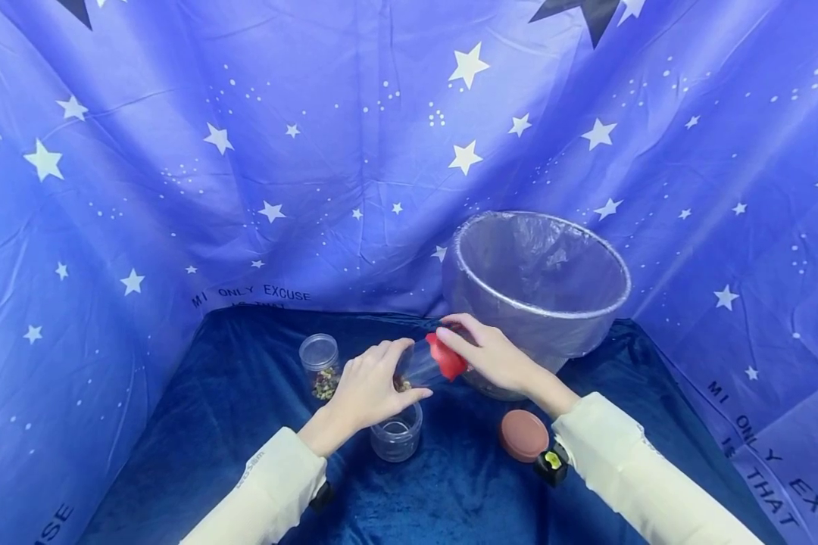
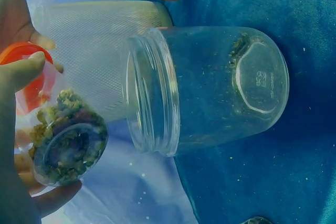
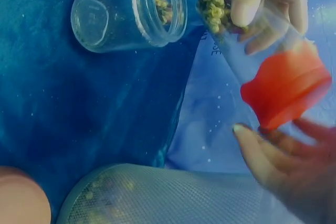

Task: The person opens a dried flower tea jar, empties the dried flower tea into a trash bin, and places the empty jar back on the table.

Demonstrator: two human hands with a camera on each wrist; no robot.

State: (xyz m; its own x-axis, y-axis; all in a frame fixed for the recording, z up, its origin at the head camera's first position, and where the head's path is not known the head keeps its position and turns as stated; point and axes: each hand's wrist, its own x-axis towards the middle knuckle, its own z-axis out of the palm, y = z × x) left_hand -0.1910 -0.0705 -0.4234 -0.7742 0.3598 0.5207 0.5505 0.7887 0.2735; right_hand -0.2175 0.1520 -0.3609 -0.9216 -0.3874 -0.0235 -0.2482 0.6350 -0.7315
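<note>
My left hand (image 1: 368, 382) grips a clear jar (image 3: 236, 45) of dried flower buds, tilted, with its bottom toward the left. A red scalloped lid (image 3: 286, 85) covers the jar's other end. My right hand (image 1: 494, 356) is at that lid, fingers loosely spread along its edge; in the right wrist view they blur, and how firmly they touch is unclear. Just below my left hand stands an open clear jar (image 1: 397, 439), with a few bits at its bottom in the left wrist view. Left of that hand stands another clear jar (image 1: 319, 356) with dried buds in it.
A mesh basket (image 1: 586, 333) with a clear plastic liner stands at the back right. Near my right sleeve lies a brownish-pink round lid (image 1: 523, 435). Dark blue cloth (image 1: 232, 424) covers the table, and a starry purple-blue curtain (image 1: 354, 151) hangs around it.
</note>
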